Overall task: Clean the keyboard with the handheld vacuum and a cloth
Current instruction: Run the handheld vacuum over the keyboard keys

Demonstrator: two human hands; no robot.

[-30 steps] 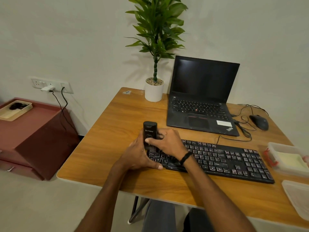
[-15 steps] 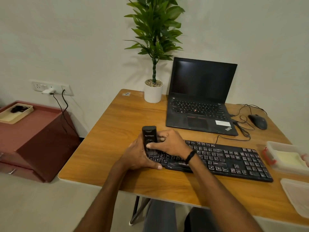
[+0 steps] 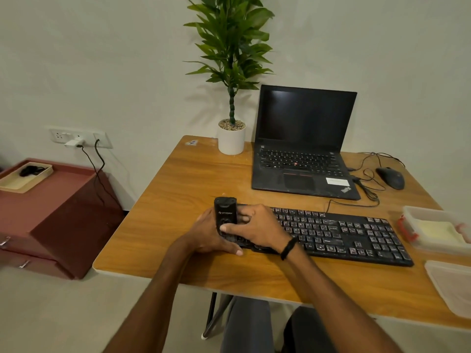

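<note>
Head view: the person's left hand (image 3: 207, 233) and right hand (image 3: 257, 230) are together at centre frame, both closed around the handheld vacuum (image 3: 225, 216). It stands upright over the left end of the keyboard (image 3: 339, 235). The right thumb lies across the vacuum's front, perhaps on its button, though I cannot tell whether it is running.

The job looks to be at its start. The vacuum is only at the first keys, and the whole stretch of keyboard running towards the right of the frame remains to be covered. The wiping has not begun either: a pale yellow fold, possibly the cloth (image 3: 438, 231), lies untouched in a plastic tub (image 3: 420, 212) at the right edge.

Against the frame half a second back, almost nothing differs: same grip, same end of the keyboard, with only the camera's framing a little shifted.
</note>
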